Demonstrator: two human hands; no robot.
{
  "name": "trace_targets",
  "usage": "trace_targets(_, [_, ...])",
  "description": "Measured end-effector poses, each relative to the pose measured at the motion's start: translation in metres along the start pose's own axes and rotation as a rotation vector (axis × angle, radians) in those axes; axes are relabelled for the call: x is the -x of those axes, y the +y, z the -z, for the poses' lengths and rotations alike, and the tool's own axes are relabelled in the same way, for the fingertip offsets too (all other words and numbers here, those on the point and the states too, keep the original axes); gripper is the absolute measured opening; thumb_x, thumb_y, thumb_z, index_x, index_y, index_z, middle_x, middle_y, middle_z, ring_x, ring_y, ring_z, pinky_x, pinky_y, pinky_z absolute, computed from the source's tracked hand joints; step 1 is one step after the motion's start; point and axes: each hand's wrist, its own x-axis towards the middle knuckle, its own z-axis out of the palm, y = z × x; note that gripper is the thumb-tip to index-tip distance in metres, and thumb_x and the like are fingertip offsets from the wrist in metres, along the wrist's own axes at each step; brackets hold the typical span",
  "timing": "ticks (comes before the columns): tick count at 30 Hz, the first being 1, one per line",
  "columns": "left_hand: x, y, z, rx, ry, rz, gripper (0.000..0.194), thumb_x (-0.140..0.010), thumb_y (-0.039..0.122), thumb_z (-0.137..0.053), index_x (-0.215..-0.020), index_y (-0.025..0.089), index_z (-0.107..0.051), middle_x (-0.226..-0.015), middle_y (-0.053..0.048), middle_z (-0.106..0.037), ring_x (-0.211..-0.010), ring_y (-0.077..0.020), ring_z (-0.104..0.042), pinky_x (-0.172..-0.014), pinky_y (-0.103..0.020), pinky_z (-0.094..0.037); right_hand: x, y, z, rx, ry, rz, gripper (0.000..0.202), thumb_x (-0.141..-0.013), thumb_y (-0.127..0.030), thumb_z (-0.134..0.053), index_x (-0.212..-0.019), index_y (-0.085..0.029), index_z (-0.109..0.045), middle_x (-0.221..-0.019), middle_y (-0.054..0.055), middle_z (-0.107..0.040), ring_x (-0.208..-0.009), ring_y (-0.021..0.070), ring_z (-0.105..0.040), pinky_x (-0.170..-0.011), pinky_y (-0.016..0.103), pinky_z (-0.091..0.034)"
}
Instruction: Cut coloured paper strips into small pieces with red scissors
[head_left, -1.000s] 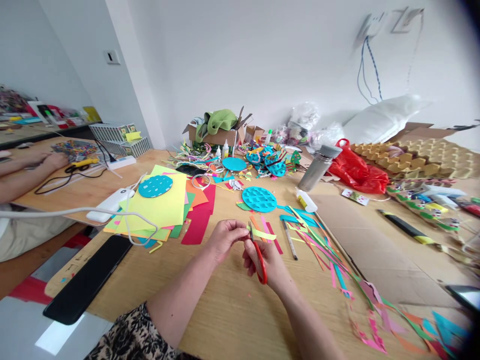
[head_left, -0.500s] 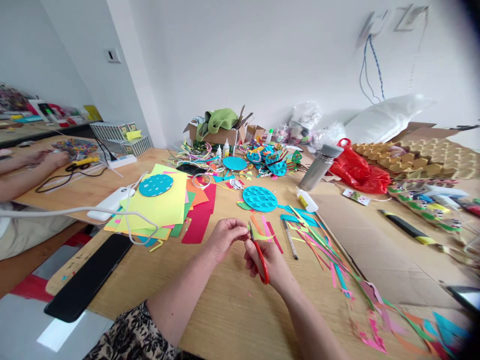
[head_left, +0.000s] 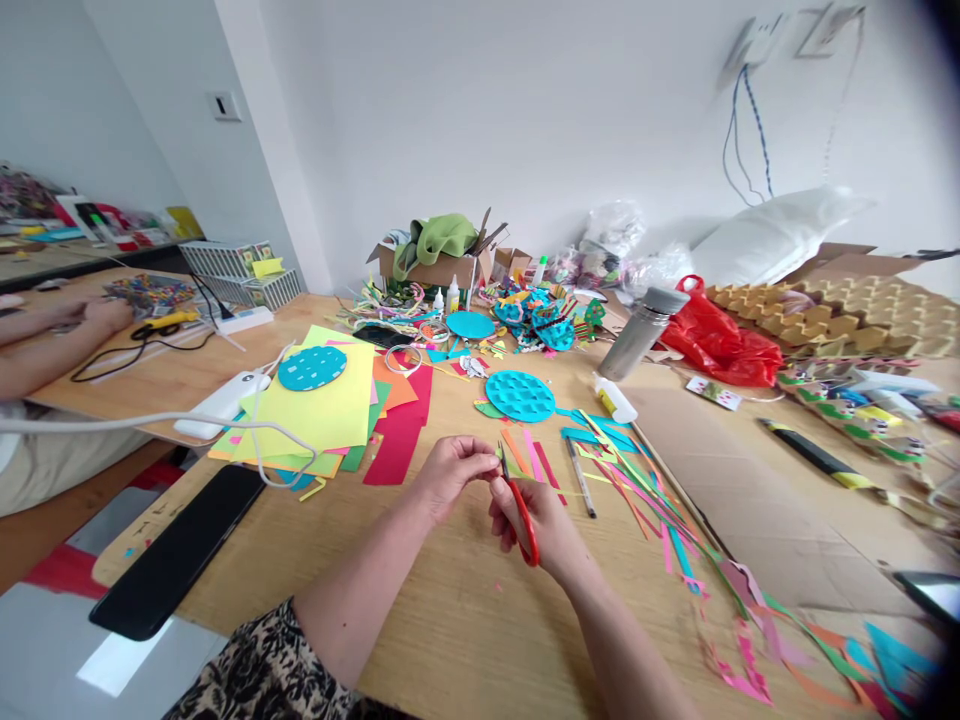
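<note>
Red-handled scissors [head_left: 527,530] are in my right hand [head_left: 544,525], with the dark blades pointing up beside my left fingertips. My left hand [head_left: 454,475] is closed in a pinch; what it holds is too small to make out. A thin yellow-green paper strip [head_left: 559,487] stretches out to the right from behind the scissors and my right hand. Just beyond my hands lie short orange, pink and red strips [head_left: 550,470]. A blue paper oval [head_left: 519,397] with a raised pattern rests farther back on the wooden table [head_left: 450,620].
Stacked coloured paper [head_left: 330,400], a black phone [head_left: 180,550] and a power strip [head_left: 221,405] are at left. A pen [head_left: 580,478], glue bottle [head_left: 615,400], metal flask [head_left: 643,335] and cardboard [head_left: 750,500] lie right. Another person's hands [head_left: 97,318] are far left.
The yellow-green strip, curved near the blades before, now lies straighter and reaches farther right. Both hands have stayed almost in place.
</note>
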Motion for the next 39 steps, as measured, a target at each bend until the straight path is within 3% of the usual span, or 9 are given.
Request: trace_targets(39, [-0.0002,0.0009,-0.0008,-0.003,0.013,-0.002,0.014,-0.061,0.020,-0.070,-0.067,0.010,-0.062,-0.061,-0.003,-0.062,-0.058,-0.0116,-0.057,-0.062,-0.026,-0.043,0.0018,-0.0052,0.0033,-0.003,-0.024,-0.028,0.053,-0.073,-0.066,-0.055,-0.060,-0.015,-0.051,-0.048,0.001,-0.056,-0.035,0.0103,-0.052,-0.034,0.019,-0.036])
